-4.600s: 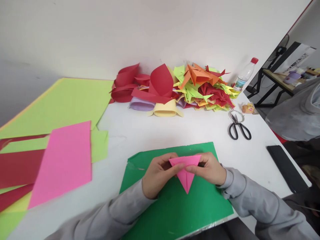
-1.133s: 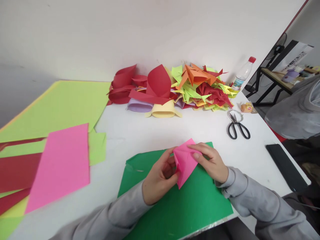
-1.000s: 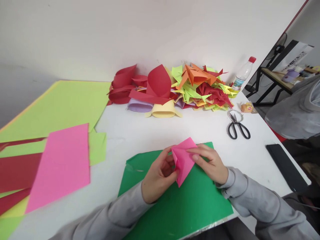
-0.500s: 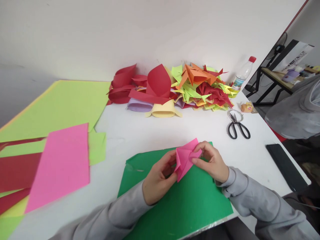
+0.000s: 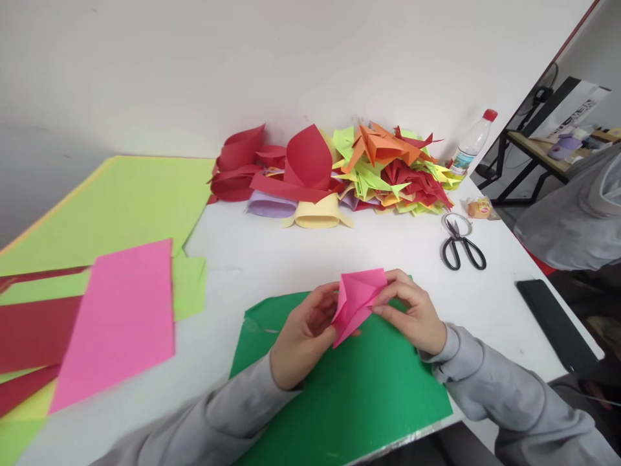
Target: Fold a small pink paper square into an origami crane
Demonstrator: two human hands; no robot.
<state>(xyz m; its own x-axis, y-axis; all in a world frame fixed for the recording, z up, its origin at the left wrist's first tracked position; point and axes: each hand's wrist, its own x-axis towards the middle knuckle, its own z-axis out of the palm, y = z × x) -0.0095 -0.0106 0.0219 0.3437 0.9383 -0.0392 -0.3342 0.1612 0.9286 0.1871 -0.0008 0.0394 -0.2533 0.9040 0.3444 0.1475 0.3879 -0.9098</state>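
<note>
A small folded piece of pink paper (image 5: pixel 358 299) is held up between my two hands, above a green board (image 5: pixel 359 401). My left hand (image 5: pixel 305 333) pinches its left and lower edge, thumb in front and fingers partly behind. On the other side, my right hand (image 5: pixel 410 307) grips the right edge between thumb and fingers. The paper stands partly opened, with a hollow facing me and creases running across it. Some fingertips are hidden behind the paper.
To the left lie a pink sheet (image 5: pixel 119 323) and large yellow-green sheets (image 5: pixel 121 207). Along the wall sit red paper shapes (image 5: pixel 308 158) and a pile of folded paper stars (image 5: pixel 388 162). Scissors (image 5: pixel 460 246), a bottle (image 5: pixel 470 145) and a black phone-like slab (image 5: pixel 555 323) are on the right.
The folded pink paper has been spread wider, its upper part now a broader, squarer flap with an open hollow. My left hand has shifted slightly left; my right hand has barely moved.
</note>
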